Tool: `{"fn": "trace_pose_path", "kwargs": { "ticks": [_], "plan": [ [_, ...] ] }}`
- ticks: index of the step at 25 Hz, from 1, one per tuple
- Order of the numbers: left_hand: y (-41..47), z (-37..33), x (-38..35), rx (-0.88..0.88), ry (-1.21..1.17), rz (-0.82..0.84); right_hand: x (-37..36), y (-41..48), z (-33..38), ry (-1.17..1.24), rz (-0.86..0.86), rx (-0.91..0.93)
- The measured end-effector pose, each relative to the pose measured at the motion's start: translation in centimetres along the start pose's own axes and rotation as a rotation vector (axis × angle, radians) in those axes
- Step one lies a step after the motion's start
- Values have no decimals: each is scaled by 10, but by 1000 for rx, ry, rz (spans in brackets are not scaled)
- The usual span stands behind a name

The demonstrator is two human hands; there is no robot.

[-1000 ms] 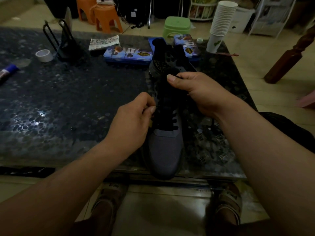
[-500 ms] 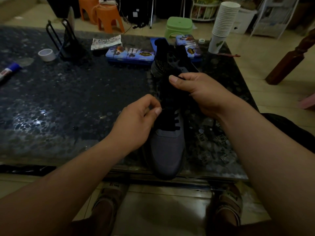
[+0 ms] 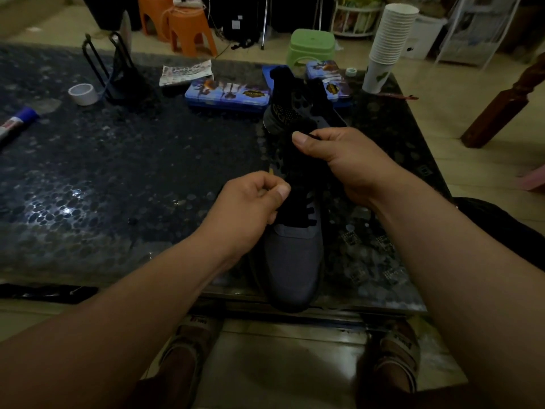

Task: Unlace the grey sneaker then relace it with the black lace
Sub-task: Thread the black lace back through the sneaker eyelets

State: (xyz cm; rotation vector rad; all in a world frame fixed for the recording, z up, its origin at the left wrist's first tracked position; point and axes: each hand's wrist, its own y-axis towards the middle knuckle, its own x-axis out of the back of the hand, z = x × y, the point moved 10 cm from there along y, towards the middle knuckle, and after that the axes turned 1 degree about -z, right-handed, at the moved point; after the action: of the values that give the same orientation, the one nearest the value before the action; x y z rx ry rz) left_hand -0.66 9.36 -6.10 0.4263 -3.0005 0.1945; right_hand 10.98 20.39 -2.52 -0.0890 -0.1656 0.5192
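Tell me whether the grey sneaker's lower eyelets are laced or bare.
Laced: black lace bars cross the grey sneaker just above its toe. Higher up it is too dark to tell.

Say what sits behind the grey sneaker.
Two blue tins and stacked paper cups stand behind the grey sneaker. The right hand, pinching the black lace, covers the sneaker's middle; whether the dark shape beyond is its heel cannot be told.

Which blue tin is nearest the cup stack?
The smaller tin right of the sneaker, beside the cups; the long tin lies left of the sneaker.
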Motion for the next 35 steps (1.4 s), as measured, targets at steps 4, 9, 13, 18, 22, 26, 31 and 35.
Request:
{"fn": "trace_pose_path", "kwargs": {
  "ticks": [4, 9, 13, 18, 22, 26, 31, 35],
  "plan": [
    [-3, 7, -5, 95, -84, 1, -1, 0, 2, -52, -26, 4],
    [-5, 10, 1, 72, -77, -78, -1, -3, 1, -44, -33, -19],
    [-8, 6, 3, 51, -101, -136, -2, -3, 1, -72, -59, -22],
    [-8, 11, -6, 137, -192, -113, -1, 2, -6, -101, -170, -38],
    [-12, 14, -14, 247, -265, -112, -8, 3, -3, -142, -193, -6],
    [-15, 19, -16, 301, -298, -84, 53, -32, 10, 76, -403, 73],
    [-17, 14, -19, 294, -347, -60, 15, -73, -13, -259, -86, 47],
    [-18, 10, -17, 267, -323, -65, 13, -69, -8, -320, -157, 108]
  ]
}}
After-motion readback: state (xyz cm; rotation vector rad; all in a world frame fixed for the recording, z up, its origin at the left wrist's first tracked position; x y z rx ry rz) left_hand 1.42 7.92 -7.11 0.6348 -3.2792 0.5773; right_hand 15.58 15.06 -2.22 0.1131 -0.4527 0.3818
